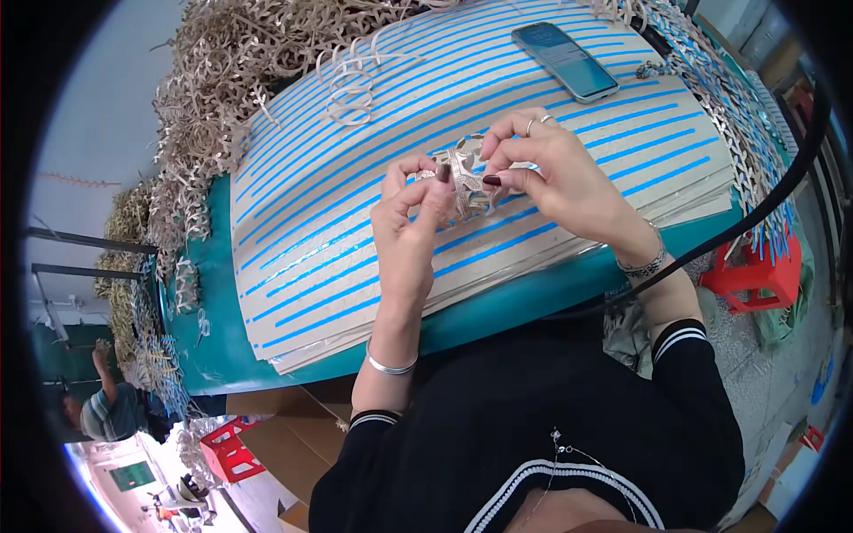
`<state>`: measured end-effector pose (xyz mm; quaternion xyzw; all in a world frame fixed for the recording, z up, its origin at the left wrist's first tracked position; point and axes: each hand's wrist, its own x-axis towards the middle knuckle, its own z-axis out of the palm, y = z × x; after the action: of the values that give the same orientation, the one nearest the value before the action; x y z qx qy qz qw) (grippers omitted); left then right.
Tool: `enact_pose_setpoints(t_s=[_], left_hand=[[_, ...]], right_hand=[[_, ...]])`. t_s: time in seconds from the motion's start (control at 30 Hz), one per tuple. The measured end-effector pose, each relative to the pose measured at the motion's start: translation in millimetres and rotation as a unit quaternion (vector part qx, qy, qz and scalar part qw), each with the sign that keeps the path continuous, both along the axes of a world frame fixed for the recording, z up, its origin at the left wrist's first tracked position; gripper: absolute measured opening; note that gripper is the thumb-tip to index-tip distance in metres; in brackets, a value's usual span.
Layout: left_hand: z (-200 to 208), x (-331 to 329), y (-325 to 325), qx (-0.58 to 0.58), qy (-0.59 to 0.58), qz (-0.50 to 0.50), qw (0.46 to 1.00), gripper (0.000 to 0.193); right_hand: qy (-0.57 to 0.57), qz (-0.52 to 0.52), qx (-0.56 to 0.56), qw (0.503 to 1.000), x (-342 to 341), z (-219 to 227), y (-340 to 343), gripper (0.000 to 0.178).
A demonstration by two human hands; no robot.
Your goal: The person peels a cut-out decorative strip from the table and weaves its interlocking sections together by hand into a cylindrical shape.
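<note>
Over the middle of the sheet stack, both my hands hold a curled pale openwork strip (pixel 461 181) with leaf-like cut-outs and a glittery band across it. My left hand (pixel 410 209) pinches its left side between thumb and fingers. On the other side, the thumb and fingertips of my right hand (pixel 551 173) are closed on its edge. The fingers partly cover the strip. Beneath lies a stack of beige sheets (pixel 329 306) marked with parallel blue stripes. A loose pale spiral strip (pixel 351 99) rests on the sheets beyond my left hand.
A smartphone (pixel 565 62) lies at the far right of the sheets. Piles of beige leaf-shaped trim (pixel 209 115) cover the left and far edges of the green table (pixel 506 300). More strips (pixel 751 133) hang at the right, above a red stool (pixel 760 275). A black cable (pixel 755 213) crosses the right side.
</note>
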<state>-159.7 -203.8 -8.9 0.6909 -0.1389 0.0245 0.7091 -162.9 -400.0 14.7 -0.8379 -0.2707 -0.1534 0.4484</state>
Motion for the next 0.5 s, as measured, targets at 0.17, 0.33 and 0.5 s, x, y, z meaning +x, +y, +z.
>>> enact_pose_setpoints(t_s=[0.17, 0.33, 0.5], left_hand=[[-5.6, -6.0, 3.7, 0.061, -0.056, 0.02, 0.996, 0.012], [3.6, -12.6, 9.6, 0.089, -0.09, 0.039, 0.991, 0.008], [-2.5, -13.8, 11.5, 0.054, -0.155, 0.089, 0.982, 0.012]], right_hand=[[-0.036, -0.016, -0.02, 0.999, -10.0, 4.1, 9.1, 0.005], [0.001, -0.003, -0.07, 0.998, -8.7, 12.6, 15.4, 0.01], [-0.085, -0.032, -0.021, 0.996, -9.3, 8.2, 34.7, 0.01]])
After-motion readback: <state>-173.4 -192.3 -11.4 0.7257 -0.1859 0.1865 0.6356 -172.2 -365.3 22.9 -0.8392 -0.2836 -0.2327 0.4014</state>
